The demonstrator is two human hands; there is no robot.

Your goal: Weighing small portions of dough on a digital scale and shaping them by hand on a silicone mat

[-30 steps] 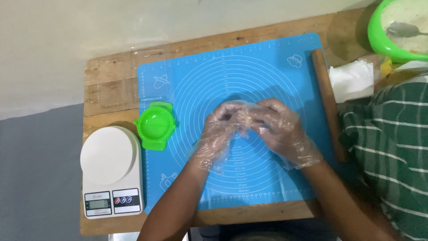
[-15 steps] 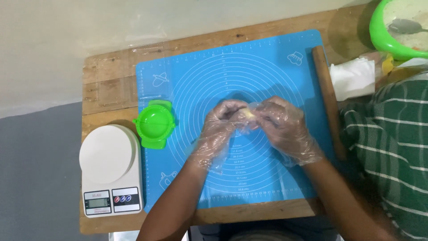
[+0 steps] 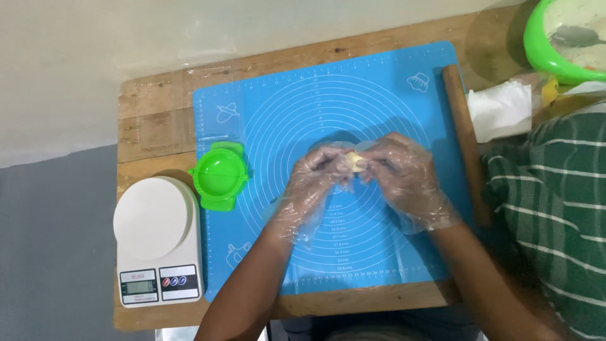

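Note:
Both my hands wear clear plastic gloves and meet over the middle of a blue silicone baking mat (image 3: 379,82). My left hand (image 3: 312,186) and my right hand (image 3: 407,180) pinch a small pale yellow lump of dough (image 3: 357,163) between their fingertips, just above the mat. Most of the lump is hidden by the fingers. A green round dumpling press (image 3: 219,175) lies shut on the mat's left edge, well left of my left hand.
A white kitchen scale (image 3: 158,240) stands at the table's front left. A wooden rolling pin (image 3: 464,132) lies along the mat's right edge. Beyond it are white tissue (image 3: 499,110) and a green bowl (image 3: 536,50) holding a spoon. The wooden table (image 3: 151,120) meets a wall behind.
My fingers have shifted slightly around the dough, and more of the yellow lump now shows between them. Both hands stay in the same place.

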